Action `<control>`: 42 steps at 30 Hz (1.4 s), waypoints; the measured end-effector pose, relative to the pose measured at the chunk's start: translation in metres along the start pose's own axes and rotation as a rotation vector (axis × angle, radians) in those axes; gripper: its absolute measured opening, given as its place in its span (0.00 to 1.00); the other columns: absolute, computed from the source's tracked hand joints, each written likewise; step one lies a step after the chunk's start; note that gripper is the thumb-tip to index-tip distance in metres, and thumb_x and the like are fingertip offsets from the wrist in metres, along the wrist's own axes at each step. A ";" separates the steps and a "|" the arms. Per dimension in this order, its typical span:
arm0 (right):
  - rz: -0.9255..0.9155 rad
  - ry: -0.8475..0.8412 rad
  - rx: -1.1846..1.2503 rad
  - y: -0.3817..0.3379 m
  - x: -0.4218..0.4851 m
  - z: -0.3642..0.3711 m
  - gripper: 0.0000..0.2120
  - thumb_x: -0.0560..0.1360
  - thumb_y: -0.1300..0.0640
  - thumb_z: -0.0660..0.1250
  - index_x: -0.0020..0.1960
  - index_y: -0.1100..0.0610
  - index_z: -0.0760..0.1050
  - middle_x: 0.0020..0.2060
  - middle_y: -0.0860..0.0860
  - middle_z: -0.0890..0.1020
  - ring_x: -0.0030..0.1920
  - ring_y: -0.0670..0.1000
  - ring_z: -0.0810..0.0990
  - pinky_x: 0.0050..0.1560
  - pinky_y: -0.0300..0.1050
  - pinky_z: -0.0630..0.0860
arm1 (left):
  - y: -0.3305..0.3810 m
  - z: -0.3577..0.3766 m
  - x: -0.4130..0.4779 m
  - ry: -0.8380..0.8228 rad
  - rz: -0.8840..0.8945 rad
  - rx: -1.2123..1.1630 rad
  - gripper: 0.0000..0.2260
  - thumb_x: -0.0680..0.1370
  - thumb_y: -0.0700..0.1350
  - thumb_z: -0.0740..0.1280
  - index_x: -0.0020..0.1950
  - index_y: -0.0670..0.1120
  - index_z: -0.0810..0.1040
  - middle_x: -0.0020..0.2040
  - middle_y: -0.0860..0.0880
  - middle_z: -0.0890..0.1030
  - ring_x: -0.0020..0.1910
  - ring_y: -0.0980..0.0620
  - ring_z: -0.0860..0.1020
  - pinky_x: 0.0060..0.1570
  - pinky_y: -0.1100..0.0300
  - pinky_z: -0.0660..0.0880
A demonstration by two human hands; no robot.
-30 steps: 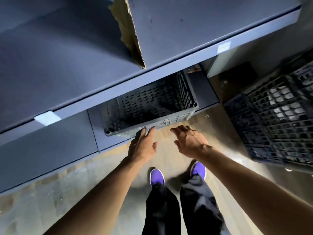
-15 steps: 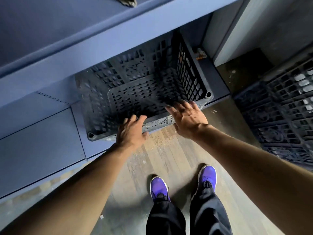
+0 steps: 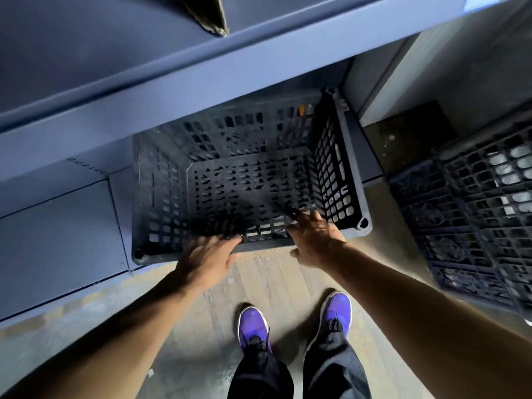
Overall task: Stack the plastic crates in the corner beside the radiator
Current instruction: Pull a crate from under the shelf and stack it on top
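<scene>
Under the blue shelf [image 3: 201, 82], the black crate [image 3: 247, 180] has its near rim touched by the spread left hand [image 3: 205, 262] and right hand [image 3: 315, 240].

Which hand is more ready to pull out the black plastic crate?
Probably the right hand: its fingers already hook over the black latticed plastic crate's near rim. The left hand only touches it.

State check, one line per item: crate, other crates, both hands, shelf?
Crate: upright, empty, on the bottom shelf, near rim sticking out over the floor.
Left hand: open, fingers at the crate's near rim, no closed grip visible.
Right hand: open, fingers over the near rim, reaching inside.
Other crates: dark, on the floor to the right, untouched.
Upper shelf: overhangs the crate's back part.
</scene>
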State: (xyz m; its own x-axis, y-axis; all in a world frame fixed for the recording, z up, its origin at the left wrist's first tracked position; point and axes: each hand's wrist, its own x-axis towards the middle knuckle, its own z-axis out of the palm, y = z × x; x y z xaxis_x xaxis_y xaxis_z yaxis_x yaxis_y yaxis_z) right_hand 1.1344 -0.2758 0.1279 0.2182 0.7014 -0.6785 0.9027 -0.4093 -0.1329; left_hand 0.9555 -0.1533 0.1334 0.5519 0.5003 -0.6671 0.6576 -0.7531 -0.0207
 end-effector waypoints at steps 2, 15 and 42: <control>0.025 -0.022 -0.066 0.002 -0.009 -0.001 0.23 0.80 0.46 0.60 0.72 0.52 0.67 0.71 0.57 0.69 0.69 0.60 0.68 0.67 0.52 0.68 | 0.012 -0.003 -0.014 -0.026 0.026 0.078 0.21 0.83 0.56 0.53 0.76 0.58 0.58 0.68 0.45 0.73 0.65 0.41 0.70 0.64 0.53 0.62; 0.031 -0.038 -0.093 -0.013 -0.113 -0.043 0.19 0.83 0.47 0.54 0.67 0.58 0.66 0.61 0.56 0.74 0.60 0.56 0.73 0.59 0.49 0.69 | 0.005 -0.057 -0.080 -0.012 0.103 -0.087 0.23 0.75 0.67 0.60 0.66 0.59 0.74 0.60 0.47 0.80 0.60 0.45 0.77 0.57 0.57 0.71; 0.405 0.234 0.219 -0.004 -0.483 -0.082 0.17 0.78 0.40 0.61 0.52 0.53 0.77 0.43 0.51 0.83 0.42 0.55 0.82 0.42 0.46 0.75 | 0.138 -0.185 -0.309 0.297 0.832 0.139 0.18 0.77 0.62 0.62 0.60 0.52 0.78 0.42 0.50 0.85 0.43 0.47 0.83 0.42 0.56 0.73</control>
State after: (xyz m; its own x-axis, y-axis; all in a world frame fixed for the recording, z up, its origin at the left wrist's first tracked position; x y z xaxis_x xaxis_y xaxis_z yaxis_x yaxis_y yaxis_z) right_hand 1.0554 -0.5651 0.5150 0.6335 0.5631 -0.5306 0.6353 -0.7700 -0.0586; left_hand 0.9707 -0.3332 0.4745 0.9453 -0.1553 -0.2868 -0.0721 -0.9571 0.2807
